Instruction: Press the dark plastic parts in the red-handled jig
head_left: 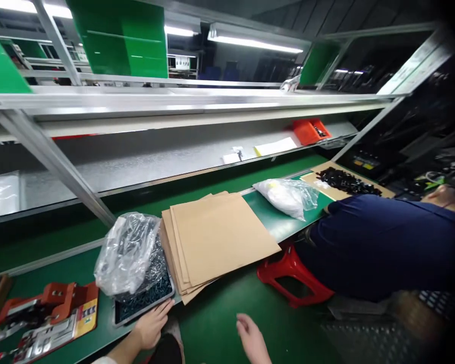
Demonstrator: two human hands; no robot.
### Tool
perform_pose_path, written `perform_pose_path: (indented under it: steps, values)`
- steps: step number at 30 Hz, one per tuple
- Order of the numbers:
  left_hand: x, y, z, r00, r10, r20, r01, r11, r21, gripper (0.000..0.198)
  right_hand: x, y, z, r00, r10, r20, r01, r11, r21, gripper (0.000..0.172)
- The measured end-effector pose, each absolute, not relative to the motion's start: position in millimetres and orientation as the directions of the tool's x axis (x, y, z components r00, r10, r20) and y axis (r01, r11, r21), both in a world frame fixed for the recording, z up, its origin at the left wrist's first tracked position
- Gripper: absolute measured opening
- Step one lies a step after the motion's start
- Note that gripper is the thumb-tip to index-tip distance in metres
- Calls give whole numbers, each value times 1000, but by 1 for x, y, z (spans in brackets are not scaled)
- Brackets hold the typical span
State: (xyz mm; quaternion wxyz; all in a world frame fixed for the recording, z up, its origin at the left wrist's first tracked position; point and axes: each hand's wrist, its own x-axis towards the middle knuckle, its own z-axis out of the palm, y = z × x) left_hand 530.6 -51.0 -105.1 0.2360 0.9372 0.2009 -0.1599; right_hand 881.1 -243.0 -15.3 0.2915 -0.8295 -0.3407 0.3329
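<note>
My left hand [153, 323] lies with its fingers stretched out along the near edge of a shallow grey tray [146, 309]. Small dark pieces [151, 285] fill that tray, and a crumpled clear plastic bag [127, 253] covers much of them. Over the green floor hangs my right hand [252, 337], away from the bench; nothing shows in it and its fingers look loosely apart. Closest to it on the bench is a stack of brown cardboard sheets [220, 237], whose front corners stick out past the bench edge.
An orange toggle-clamp fixture [60, 303] stands at the left. Right of the cardboard lies a bag of white parts [282, 197]. A co-worker in dark blue [387, 242] sits by a red stool [293, 278] and a board of black pieces [345, 182]. A shelf [174, 146] holds an orange bin [311, 132].
</note>
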Motion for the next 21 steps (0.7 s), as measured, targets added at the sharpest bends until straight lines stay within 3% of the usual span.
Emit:
perform_pose_path:
  steps: [4, 10, 13, 16, 19, 21]
  values:
    - [535, -44, -89, 871, 253, -420, 446, -765, 464, 47, 864, -162, 34, 534, 800, -274, 360, -509, -782, 27]
    - [537, -47, -69, 771, 491, -404, 593, -323, 738, 19, 824, -40, 111, 459, 841, -288, 419, -490, -764, 28]
    - [516, -58, -67, 654, 622, -431, 625, -124, 771, 25, 805, 21, 129, 397, 885, -242, 440, -415, -796, 35]
    - [480, -74, -65, 517, 710, -479, 592, 107, 799, 37, 777, 82, 146, 336, 919, -207, 453, -350, -820, 55]
    - [447, -92, -58, 373, 767, -522, 523, 291, 801, 56, 746, 130, 161, 232, 937, -260, 479, -342, -808, 85]
    - [435, -99, -48, 267, 780, -567, 449, 420, 789, 65, 727, 148, 165, 122, 940, -319, 535, -333, -777, 86]
